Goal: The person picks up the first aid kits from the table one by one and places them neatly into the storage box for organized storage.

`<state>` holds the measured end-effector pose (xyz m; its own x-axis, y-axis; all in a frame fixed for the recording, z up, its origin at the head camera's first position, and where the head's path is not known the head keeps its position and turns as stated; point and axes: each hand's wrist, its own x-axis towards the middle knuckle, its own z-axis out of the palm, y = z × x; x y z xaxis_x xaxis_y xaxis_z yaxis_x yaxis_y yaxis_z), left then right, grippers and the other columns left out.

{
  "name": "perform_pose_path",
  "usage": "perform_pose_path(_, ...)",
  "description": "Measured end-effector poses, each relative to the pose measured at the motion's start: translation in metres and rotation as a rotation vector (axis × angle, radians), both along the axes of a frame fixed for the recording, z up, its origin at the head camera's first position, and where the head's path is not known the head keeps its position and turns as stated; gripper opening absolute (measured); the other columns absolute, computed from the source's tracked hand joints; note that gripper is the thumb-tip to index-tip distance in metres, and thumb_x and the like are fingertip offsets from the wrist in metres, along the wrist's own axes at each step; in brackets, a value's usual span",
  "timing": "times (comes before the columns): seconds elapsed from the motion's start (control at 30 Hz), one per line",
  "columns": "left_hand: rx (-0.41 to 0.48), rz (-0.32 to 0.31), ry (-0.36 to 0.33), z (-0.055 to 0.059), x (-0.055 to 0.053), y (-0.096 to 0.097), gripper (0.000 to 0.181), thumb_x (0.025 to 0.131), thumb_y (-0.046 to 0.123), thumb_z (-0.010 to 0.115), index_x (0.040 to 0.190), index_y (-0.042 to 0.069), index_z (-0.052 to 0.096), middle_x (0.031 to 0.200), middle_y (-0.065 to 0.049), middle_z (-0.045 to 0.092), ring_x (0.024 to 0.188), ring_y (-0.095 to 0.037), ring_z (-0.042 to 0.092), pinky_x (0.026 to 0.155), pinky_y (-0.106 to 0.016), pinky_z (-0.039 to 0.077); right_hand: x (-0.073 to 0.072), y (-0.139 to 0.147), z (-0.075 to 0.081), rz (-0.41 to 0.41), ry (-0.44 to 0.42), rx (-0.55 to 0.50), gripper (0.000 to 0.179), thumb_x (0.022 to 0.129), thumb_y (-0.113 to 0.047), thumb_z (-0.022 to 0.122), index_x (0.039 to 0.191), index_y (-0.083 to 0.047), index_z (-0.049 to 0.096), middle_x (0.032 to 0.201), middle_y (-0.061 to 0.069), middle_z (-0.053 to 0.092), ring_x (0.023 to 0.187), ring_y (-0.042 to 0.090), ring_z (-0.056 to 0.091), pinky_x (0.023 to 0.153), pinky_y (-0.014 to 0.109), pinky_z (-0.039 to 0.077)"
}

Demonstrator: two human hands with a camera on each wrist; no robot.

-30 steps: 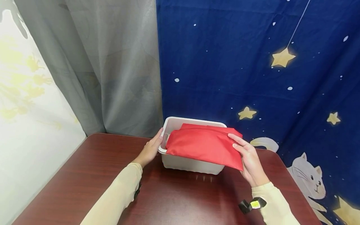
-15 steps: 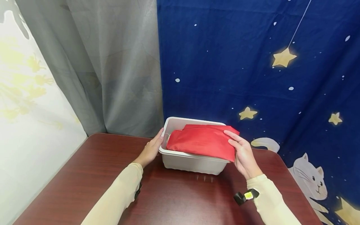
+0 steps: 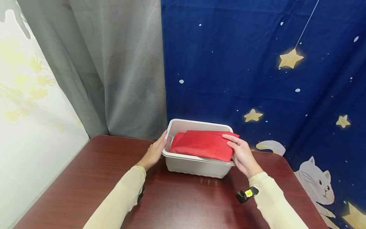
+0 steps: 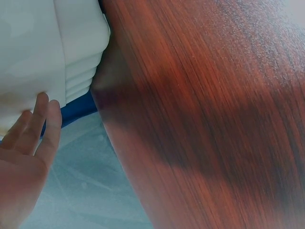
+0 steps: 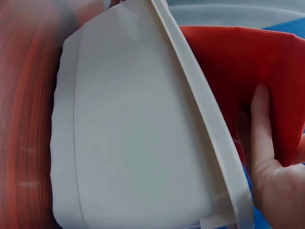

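A red fabric pouch [image 3: 201, 144] lies flat inside a white plastic bin [image 3: 197, 167], its right end up at the rim. My right hand [image 3: 243, 156] grips that right end, with fingers on top and the rest of the hand below the edge. In the right wrist view, fingers [image 5: 261, 124] press against the red fabric [image 5: 238, 57] beside the bin's rim. My left hand [image 3: 154, 153] rests against the bin's left end. Straight fingers [image 4: 40, 121] touch the bin's outer wall [image 4: 28, 52] in the left wrist view. Part of the bin's inside is hidden under the pouch.
The bin stands near the back edge of a dark red wooden table [image 3: 183, 203]. Behind hang a grey curtain [image 3: 131, 79] and a blue curtain [image 3: 228, 63] with stars. A pale printed cloth [image 3: 34, 127] hangs at the left.
My right hand has moved left and slightly up with the pouch, which now lies lower and further inside the bin. The left hand has stayed at the bin's left end.
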<state>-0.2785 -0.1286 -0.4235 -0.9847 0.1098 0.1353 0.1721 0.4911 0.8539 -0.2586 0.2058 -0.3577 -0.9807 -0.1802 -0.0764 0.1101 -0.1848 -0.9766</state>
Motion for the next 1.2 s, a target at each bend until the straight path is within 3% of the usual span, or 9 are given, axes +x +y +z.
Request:
perform_pose_path(0.13, 0.002, -0.010, -0.005, 0.001, 0.001, 0.001, 0.049, 0.097, 0.049, 0.026, 0.145, 0.038, 0.020, 0.142, -0.004, 0.040, 0.098, -0.025, 0.056, 0.065, -0.031, 0.049, -0.001, -0.003, 0.000, 0.000, -0.025, 0.025, 0.048, 0.094, -0.004, 0.042, 0.141, -0.007, 0.031, 0.132, 0.013, 0.036, 0.095, 0.017, 0.062, 0.080, 0.038, 0.051)
perform_pose_path(0.27, -0.002, -0.002, -0.005, 0.002, 0.000, 0.001, 0.049, 0.097, 0.050, 0.027, 0.144, 0.040, 0.020, 0.142, -0.003, 0.040, 0.101, -0.025, 0.055, 0.067, -0.032, 0.049, -0.004, -0.010, 0.004, -0.045, 0.002, 0.099, 0.056, 0.090, -0.002, 0.044, 0.142, -0.008, 0.025, 0.139, 0.011, 0.028, 0.111, 0.020, 0.048, 0.090, 0.031, 0.045)
perform_pose_path(0.37, 0.007, -0.004, -0.010, 0.001, 0.000, 0.001, 0.049, 0.096, 0.051, 0.027, 0.144, 0.041, 0.020, 0.143, -0.002, 0.038, 0.108, -0.025, 0.054, 0.073, -0.035, 0.051, -0.006, -0.016, 0.006, -0.086, 0.008, 0.177, 0.063, 0.088, -0.002, 0.044, 0.145, -0.009, 0.019, 0.145, 0.011, 0.021, 0.123, 0.025, 0.034, 0.102, 0.035, 0.033)
perform_pose_path(0.5, 0.020, -0.010, -0.016, 0.000, 0.000, 0.001, 0.050, 0.096, 0.052, 0.027, 0.144, 0.040, 0.020, 0.144, -0.002, 0.037, 0.112, -0.025, 0.052, 0.076, -0.039, 0.051, -0.007, -0.021, 0.005, -0.110, -0.013, 0.277, 0.070, 0.088, -0.006, 0.046, 0.148, -0.013, 0.010, 0.147, 0.011, 0.017, 0.127, 0.029, 0.028, 0.107, 0.043, 0.023)
perform_pose_path(0.63, 0.014, -0.004, -0.008, 0.000, 0.001, 0.001, 0.049, 0.097, 0.049, 0.027, 0.144, 0.039, 0.020, 0.142, -0.004, 0.040, 0.102, -0.026, 0.056, 0.069, -0.036, 0.051, -0.009, -0.023, 0.002, -0.092, -0.008, 0.387, 0.077, 0.088, -0.012, 0.049, 0.149, -0.020, 0.002, 0.150, 0.011, 0.010, 0.132, 0.030, 0.019, 0.108, 0.047, 0.019)
perform_pose_path(0.83, 0.001, 0.009, -0.005, 0.000, 0.002, 0.000, 0.048, 0.097, 0.049, 0.027, 0.144, 0.039, 0.021, 0.140, -0.004, 0.043, 0.094, -0.025, 0.057, 0.064, -0.030, 0.049, -0.010, -0.027, -0.001, -0.063, 0.073, 0.618, 0.084, 0.088, -0.018, 0.049, 0.147, -0.020, -0.010, 0.153, 0.012, 0.003, 0.137, 0.030, 0.008, 0.110, 0.052, 0.009)
perform_pose_path(1.03, 0.005, 0.003, 0.000, 0.000, 0.002, 0.000, 0.049, 0.097, 0.049, 0.028, 0.144, 0.039, 0.021, 0.141, -0.005, 0.041, 0.097, -0.025, 0.057, 0.066, -0.030, 0.049, -0.006, -0.032, -0.001, -0.084, 0.171, 0.772, 0.084, 0.087, -0.018, 0.050, 0.147, -0.011, -0.008, 0.152, 0.017, 0.003, 0.138, 0.032, 0.007, 0.110, 0.050, 0.010)
perform_pose_path(1.2, 0.008, 0.006, 0.009, 0.000, 0.001, -0.001, 0.049, 0.097, 0.049, 0.028, 0.144, 0.039, 0.021, 0.140, -0.005, 0.042, 0.095, -0.025, 0.057, 0.065, -0.029, 0.048, -0.008, -0.034, 0.000, -0.042, 0.154, 0.925, 0.080, 0.088, -0.027, 0.049, 0.147, -0.007, -0.001, 0.151, 0.023, 0.004, 0.138, 0.039, 0.001, 0.109, 0.054, 0.009)
